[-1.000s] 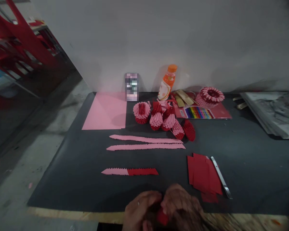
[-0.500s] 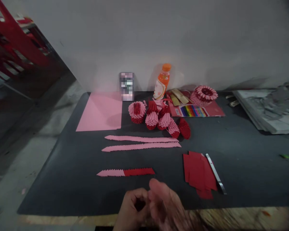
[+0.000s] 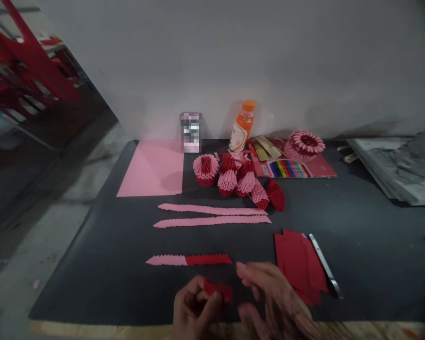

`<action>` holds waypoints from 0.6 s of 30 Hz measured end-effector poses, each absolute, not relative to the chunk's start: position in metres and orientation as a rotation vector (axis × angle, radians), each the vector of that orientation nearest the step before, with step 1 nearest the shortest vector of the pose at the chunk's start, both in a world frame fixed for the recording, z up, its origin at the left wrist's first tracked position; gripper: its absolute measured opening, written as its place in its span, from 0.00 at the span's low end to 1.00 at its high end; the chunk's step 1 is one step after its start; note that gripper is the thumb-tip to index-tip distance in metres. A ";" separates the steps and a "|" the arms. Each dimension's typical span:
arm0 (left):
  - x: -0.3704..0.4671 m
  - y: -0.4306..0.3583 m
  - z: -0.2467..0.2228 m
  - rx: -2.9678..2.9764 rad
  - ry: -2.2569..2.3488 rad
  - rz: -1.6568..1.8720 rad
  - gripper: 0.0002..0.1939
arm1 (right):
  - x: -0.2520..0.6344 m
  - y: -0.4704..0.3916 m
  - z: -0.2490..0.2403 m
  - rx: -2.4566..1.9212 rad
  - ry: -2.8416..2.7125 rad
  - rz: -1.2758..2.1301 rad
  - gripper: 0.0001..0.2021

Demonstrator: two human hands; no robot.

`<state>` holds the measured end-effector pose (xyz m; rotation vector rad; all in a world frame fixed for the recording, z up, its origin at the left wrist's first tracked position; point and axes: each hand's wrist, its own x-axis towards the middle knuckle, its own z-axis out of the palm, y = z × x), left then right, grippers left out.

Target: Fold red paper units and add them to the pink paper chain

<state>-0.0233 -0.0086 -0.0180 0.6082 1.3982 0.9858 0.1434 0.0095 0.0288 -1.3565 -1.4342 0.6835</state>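
My left hand point(image 3: 196, 309) pinches a small red paper piece point(image 3: 221, 290) near the table's front edge. To its right, my right hand point(image 3: 272, 297) is apart from that piece, fingers spread and slightly blurred. Just beyond my hands lies a folded-paper strip point(image 3: 187, 260), pink on the left and red on the right. Two long pink strips point(image 3: 212, 221) lie farther back. Red paper rectangles point(image 3: 297, 264) overlap right of my right hand, with a silver metal tool point(image 3: 325, 264) along their right side.
Pink paper point(image 3: 154, 167) covers the back left. A phone point(image 3: 191, 133) and an orange bottle point(image 3: 242, 125) stand by the wall. Several folded red-pink pieces point(image 3: 206, 170), a round folded-paper piece point(image 3: 304, 145) and a paper stack point(image 3: 386, 170) are at the back.
My right hand has moved right, away from my left hand, and its fingers have spread. The red piece now shows in my left hand. The view has shifted slightly.
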 end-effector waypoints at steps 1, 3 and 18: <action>-0.024 -0.009 -0.016 0.602 1.452 1.000 0.39 | 0.148 0.010 0.024 -1.375 -1.449 0.656 0.18; -0.023 -0.010 -0.015 0.615 1.555 1.021 0.38 | 0.156 0.012 0.012 -1.389 -1.495 0.650 0.17; -0.008 -0.013 -0.019 0.750 1.567 1.050 0.33 | 0.159 0.015 -0.010 -1.379 -1.389 0.843 0.08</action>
